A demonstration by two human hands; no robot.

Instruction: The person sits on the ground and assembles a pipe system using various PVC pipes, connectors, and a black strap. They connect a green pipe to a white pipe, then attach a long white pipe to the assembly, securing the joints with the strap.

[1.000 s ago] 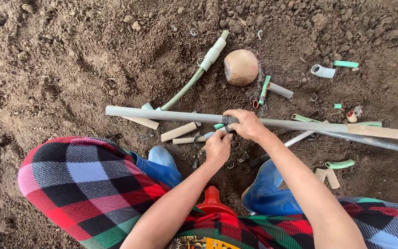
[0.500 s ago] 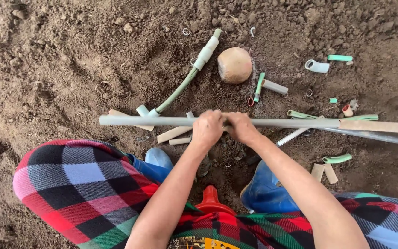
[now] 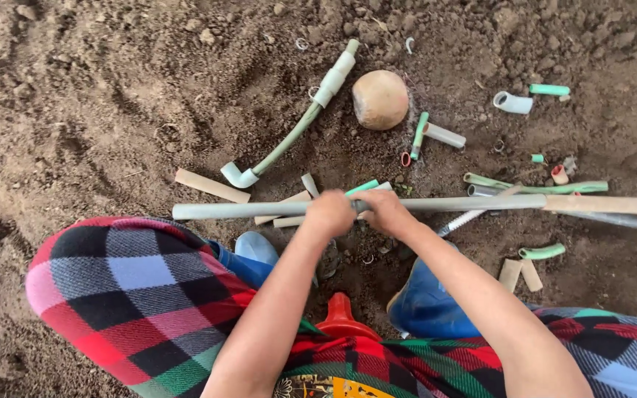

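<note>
I crouch over bare soil. A long grey pipe (image 3: 245,210) lies crosswise in front of me. My left hand (image 3: 329,214) and my right hand (image 3: 379,211) both grip it near its middle, side by side and almost touching. A short green piece (image 3: 363,187) shows just above my hands. Whether a hand also holds a small tool is hidden. To the right the pipe runs into a tan wooden stick (image 3: 613,205).
Behind the pipe lie a bent green hose with a white elbow (image 3: 289,140), a round brown gourd (image 3: 380,99), and several cut pipe bits (image 3: 444,135). My blue boots (image 3: 425,306), checked trousers (image 3: 134,295) and an orange funnel-like object (image 3: 340,317) sit below.
My left hand rose from below the pipe and closed on it beside my right hand. The view shifted a little.
</note>
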